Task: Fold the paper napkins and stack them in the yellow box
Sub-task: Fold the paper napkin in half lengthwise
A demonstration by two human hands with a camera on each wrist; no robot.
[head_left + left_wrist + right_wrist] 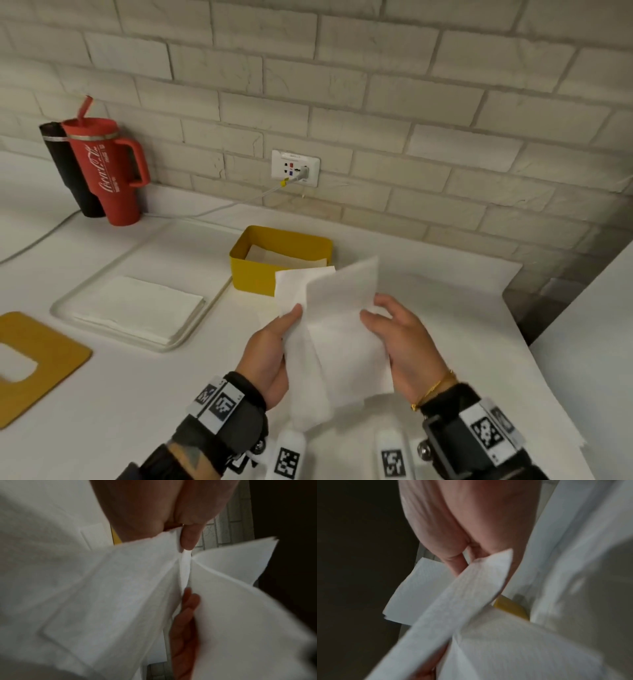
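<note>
I hold a white paper napkin (337, 329) in the air above the counter, partly folded along its length. My left hand (274, 356) grips its left edge, thumb on top. My right hand (400, 346) holds its right side, thumb pressed on the sheet. The napkin (120, 595) fills the left wrist view, pinched under my thumb (188, 538). It also crosses the right wrist view as a folded napkin (453, 601). The yellow box (253, 274) stands just beyond the napkin, with a folded napkin inside (274, 257). A stack of flat napkins (137, 306) lies on a white tray (65, 301) to the left.
A red tumbler with a straw (109, 171) and a black bottle (65, 168) stand at the back left against the brick wall. A cable (239, 200) runs from the wall socket (295, 168). A mustard-yellow mat (41, 359) lies at the left. The counter ends at the right edge (534, 349).
</note>
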